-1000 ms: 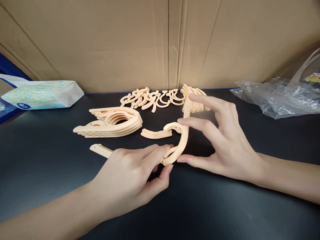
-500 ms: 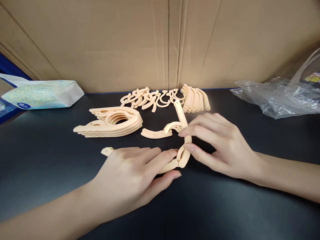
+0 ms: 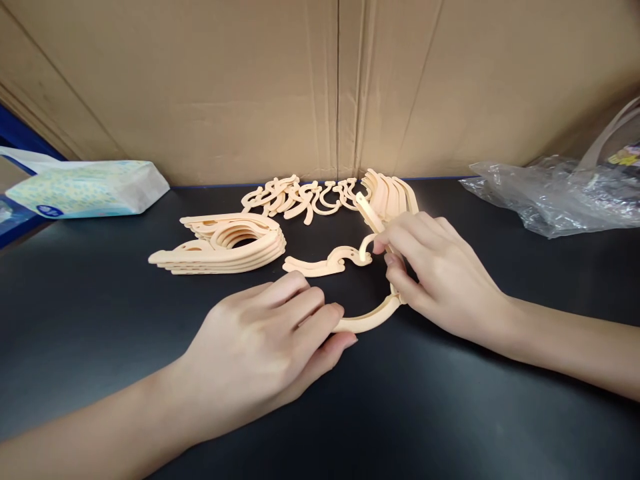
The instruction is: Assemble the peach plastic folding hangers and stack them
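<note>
A beige plastic folding hanger (image 3: 370, 321) is held between both hands just above the black tabletop. My left hand (image 3: 265, 333) is closed on its left arm, most of which lies hidden under the fingers. Thumb and fingers of my right hand (image 3: 440, 270) pinch the right arm, whose tip points up toward the back. A curved hook end (image 3: 367, 247) shows beside the right fingertips. Just beyond the hands lie loose curved hanger pieces (image 3: 315, 268). To the left rests a stack of folded hangers (image 3: 270, 257).
Several loose hooks and short curved pieces (image 3: 295, 200) lie along the back, beside a row of hanger arms (image 3: 395, 193). A tissue pack (image 3: 90, 190) stands at the left, a clear plastic bag (image 3: 545, 200) at the right. Behind everything rises a cardboard wall (image 3: 225, 87).
The hanger's right arm has swung outward to the right with my right hand, opening the angle between the arms. The left hand's fingers have shifted slightly on the left arm.
</note>
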A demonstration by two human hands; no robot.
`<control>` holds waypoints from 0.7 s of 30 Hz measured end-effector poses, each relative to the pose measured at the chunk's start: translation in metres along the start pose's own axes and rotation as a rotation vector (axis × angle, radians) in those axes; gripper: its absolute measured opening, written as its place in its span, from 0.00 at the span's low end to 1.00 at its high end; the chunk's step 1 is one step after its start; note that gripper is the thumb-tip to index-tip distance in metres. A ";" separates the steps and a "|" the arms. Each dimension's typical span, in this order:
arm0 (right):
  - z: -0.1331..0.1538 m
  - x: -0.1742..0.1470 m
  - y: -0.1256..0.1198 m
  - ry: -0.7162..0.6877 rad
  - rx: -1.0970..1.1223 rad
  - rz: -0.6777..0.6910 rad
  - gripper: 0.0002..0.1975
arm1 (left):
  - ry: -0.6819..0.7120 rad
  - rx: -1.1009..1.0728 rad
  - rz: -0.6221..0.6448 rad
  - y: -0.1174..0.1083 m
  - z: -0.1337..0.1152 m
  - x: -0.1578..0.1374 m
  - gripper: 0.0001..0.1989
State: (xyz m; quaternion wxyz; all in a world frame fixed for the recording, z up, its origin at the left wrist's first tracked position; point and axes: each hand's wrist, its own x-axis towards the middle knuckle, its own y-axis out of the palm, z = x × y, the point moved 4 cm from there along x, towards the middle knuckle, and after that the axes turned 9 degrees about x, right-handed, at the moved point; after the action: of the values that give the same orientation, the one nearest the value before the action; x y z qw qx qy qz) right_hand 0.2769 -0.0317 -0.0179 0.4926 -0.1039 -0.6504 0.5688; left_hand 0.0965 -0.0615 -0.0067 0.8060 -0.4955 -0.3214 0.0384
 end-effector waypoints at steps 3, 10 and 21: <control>0.000 0.000 0.001 -0.039 -0.145 -0.008 0.09 | -0.006 -0.002 0.012 0.001 0.002 0.000 0.07; -0.004 0.003 0.001 -0.134 -0.316 -0.010 0.09 | -0.038 -0.132 0.102 0.013 0.008 -0.002 0.12; -0.010 0.004 0.004 -0.119 -0.192 0.095 0.09 | -0.112 -0.158 0.286 0.024 0.013 -0.006 0.32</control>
State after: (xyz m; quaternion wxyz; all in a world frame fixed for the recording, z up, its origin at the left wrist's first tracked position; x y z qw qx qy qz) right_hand 0.2809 -0.0216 -0.0203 0.4132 -0.1474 -0.7243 0.5318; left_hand 0.0907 -0.0418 -0.0252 0.7319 -0.5949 -0.2939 0.1547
